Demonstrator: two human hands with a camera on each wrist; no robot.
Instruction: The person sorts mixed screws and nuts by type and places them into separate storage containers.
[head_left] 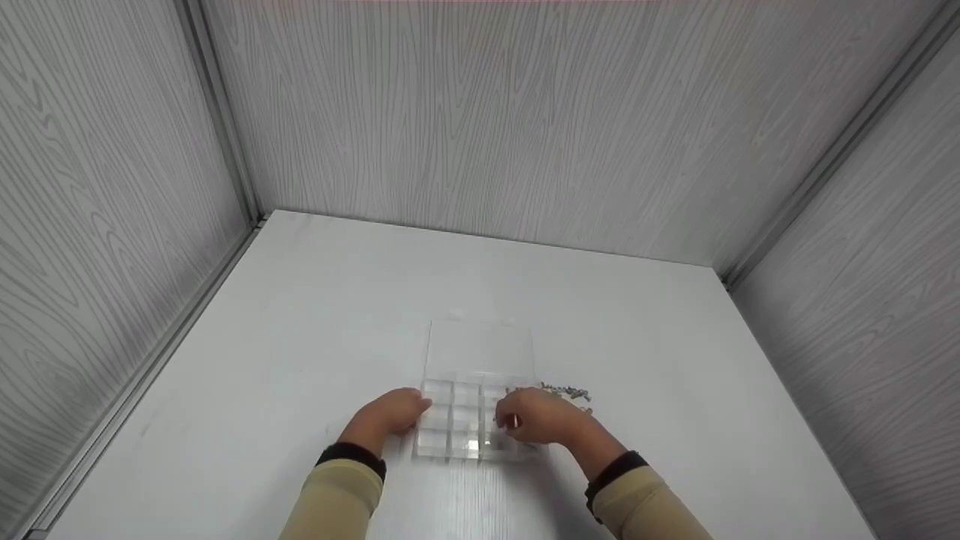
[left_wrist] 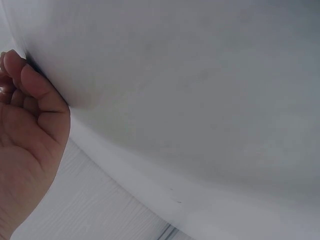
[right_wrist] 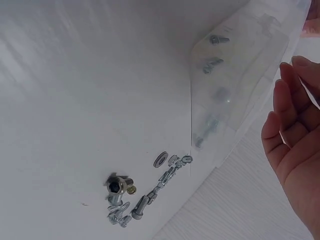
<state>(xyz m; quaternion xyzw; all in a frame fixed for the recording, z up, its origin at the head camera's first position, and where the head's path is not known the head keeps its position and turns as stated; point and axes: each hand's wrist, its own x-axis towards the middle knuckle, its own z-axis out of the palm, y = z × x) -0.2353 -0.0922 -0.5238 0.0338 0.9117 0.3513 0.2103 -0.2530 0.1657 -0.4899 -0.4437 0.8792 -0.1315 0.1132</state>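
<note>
A clear plastic compartment box (head_left: 465,416) lies on the white table with its see-through lid (head_left: 480,349) laid back on the far side. My left hand (head_left: 390,411) grips the box's left edge, thumb at the rim and the other fingers curled low beside it. Over the right-hand column of compartments is my right hand (head_left: 541,414), thumb and forefinger tips close together. Whether a small part sits between them I cannot tell. Through the box's side in the right wrist view show a few screws (right_wrist: 212,65) inside.
Right of the box lies a loose pile of bolts (right_wrist: 142,205), with a flat washer (right_wrist: 161,159) and a large socket-head bolt (right_wrist: 116,187) among them. Wood-grain panels (head_left: 480,112) stand along the back and both sides of the white table (head_left: 337,300).
</note>
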